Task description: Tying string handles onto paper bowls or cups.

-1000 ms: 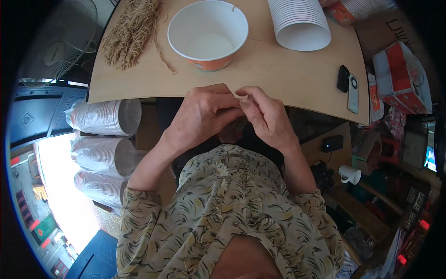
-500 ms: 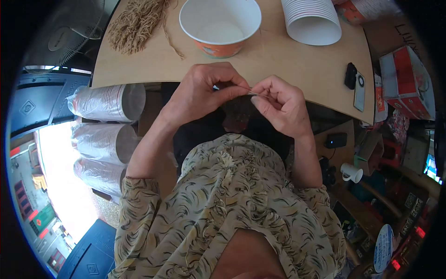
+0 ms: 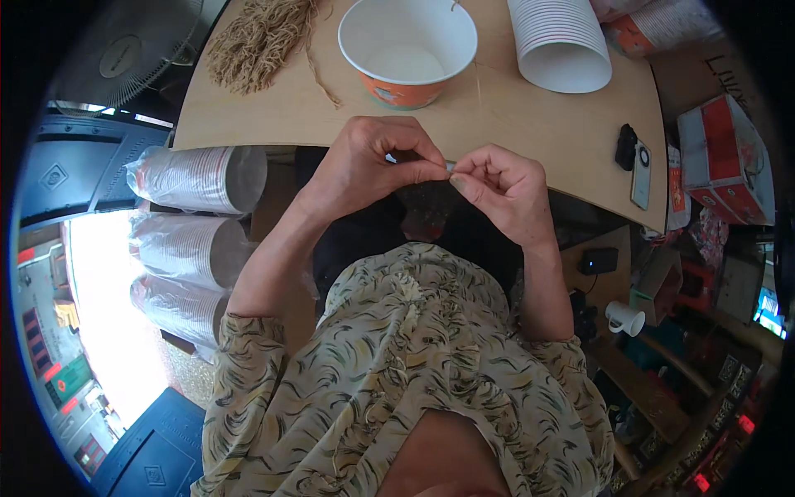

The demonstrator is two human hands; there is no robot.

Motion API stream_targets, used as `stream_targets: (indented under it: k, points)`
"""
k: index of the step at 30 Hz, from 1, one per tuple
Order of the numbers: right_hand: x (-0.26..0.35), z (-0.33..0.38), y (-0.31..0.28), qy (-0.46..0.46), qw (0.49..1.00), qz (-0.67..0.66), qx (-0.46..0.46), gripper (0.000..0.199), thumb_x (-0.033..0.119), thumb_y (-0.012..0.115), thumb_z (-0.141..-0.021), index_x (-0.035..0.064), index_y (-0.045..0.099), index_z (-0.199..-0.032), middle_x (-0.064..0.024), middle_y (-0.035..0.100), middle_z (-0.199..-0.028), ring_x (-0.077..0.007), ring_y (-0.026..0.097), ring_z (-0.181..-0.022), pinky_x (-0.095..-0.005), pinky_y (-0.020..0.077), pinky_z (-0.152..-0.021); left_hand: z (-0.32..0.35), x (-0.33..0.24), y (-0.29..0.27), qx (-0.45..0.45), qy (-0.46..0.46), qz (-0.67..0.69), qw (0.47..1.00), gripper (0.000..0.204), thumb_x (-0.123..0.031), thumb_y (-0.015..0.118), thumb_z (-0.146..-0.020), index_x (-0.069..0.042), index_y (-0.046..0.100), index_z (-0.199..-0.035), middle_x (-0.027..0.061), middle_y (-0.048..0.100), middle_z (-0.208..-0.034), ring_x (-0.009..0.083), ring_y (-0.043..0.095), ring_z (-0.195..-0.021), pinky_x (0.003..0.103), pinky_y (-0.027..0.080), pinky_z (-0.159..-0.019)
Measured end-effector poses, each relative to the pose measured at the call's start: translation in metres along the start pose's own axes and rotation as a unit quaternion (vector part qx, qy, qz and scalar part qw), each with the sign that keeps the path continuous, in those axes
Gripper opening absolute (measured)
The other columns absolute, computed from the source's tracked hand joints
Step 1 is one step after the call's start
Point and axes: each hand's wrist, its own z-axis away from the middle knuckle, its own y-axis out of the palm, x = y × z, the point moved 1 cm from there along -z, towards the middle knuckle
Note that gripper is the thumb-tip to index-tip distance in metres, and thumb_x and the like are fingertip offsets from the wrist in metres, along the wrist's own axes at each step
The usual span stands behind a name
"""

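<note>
Nearest: cream blouse with dark curved leaf-like marks (image 3: 397, 331). Beyond it, both hands held up by the near edge of a light wood-toned table (image 3: 538, 137). Left hand (image 3: 360, 166): thumb and forefinger pinched at the tips. Right hand (image 3: 509, 190): thumb and forefinger pinched just beside them, remaining fingers curled. A thin, pale, strand-like piece (image 3: 450, 166) lies between the two pinches.

Change: half a second ago a length of strand showed running to the right thumb; now only a speck shows at the fingertips. Judgement: grip drawn in closer, piece still being worked.

Farther: an orange-sided, white-lined round paper tub (image 3: 406, 91) upright on the table; left of it, a tan bundle of tangled fibre strands (image 3: 257, 50); right, a stack of nested white paper tubs (image 3: 559, 33) on its side.

Obscured: the piece's ends, length and material, behind fingers. Bundle and stack cut off by the upper edge.
</note>
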Motion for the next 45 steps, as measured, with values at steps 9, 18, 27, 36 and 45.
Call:
stream_targets:
  k: [9, 18, 27, 36, 45]
  points:
    - [0.022, -0.013, -0.044, -0.09, 0.971, 0.132, -0.175, 0.011, 0.008, 0.069, -0.093, 0.0004, 0.071, -0.102, 0.0064, 0.061, -0.079, -0.001, 0.052, -0.068, -0.0177, 0.042, -0.06, -0.018, 0.001, -0.072, -0.144, 0.232, -0.474, 0.837, 0.033, -0.007, 0.074, -0.081, -0.013, 0.07, -0.113, 0.0025, 0.068, -0.117, 0.0278, 0.064, -0.106, 0.038, 0.055, -0.088]
    - [0.144, -0.075, -0.038, -0.503, 0.82, 0.139, -0.237, 0.024, 0.007, 0.075, -0.091, -0.0037, 0.071, -0.112, -0.0082, 0.072, -0.093, -0.01, 0.064, -0.078, -0.0222, 0.0506, -0.071, -0.042, 0.029, -0.114, -0.045, 0.244, -0.504, 0.828, 0.021, -0.011, 0.072, -0.087, -0.008, 0.07, -0.108, 0.0039, 0.069, -0.122, 0.0285, 0.061, -0.118, 0.039, 0.053, -0.098]
    - [0.066, -0.067, 0.031, -0.395, 0.84, 0.297, -0.224, 0.012, -0.003, 0.076, -0.082, 0.0016, 0.07, -0.091, -0.0063, 0.068, -0.076, -0.0189, 0.064, -0.066, -0.0299, 0.0494, -0.066, -0.031, -0.001, -0.1, -0.119, -0.002, -0.21, 0.97, 0.023, -0.017, 0.071, -0.095, -0.001, 0.071, -0.112, 0.0011, 0.067, -0.081, 0.0051, 0.057, -0.076, 0.026, 0.049, -0.067]
    - [0.03, -0.085, 0.053, -0.331, 0.848, 0.318, -0.264, 0.012, 0.002, 0.076, -0.08, 0.0063, 0.066, -0.085, -0.0053, 0.067, -0.073, -0.0228, 0.065, -0.065, -0.0355, 0.0495, -0.068, -0.031, -0.006, -0.083, -0.14, 0.005, -0.221, 0.965, 0.022, -0.015, 0.073, -0.093, 0.001, 0.072, -0.108, 0.0002, 0.066, -0.077, 0.0033, 0.055, -0.071, 0.023, 0.048, -0.063]
    - [0.026, -0.083, 0.05, -0.298, 0.867, 0.299, -0.264, 0.012, 0.003, 0.075, -0.081, 0.0054, 0.064, -0.082, -0.0058, 0.067, -0.069, -0.0209, 0.066, -0.061, -0.0327, 0.0513, -0.062, -0.036, -0.008, -0.071, -0.147, 0.032, -0.198, 0.969, 0.027, -0.019, 0.074, -0.086, 0.0, 0.074, -0.105, 0.0159, 0.071, -0.077, 0.0199, 0.069, -0.066, 0.032, 0.054, -0.063]
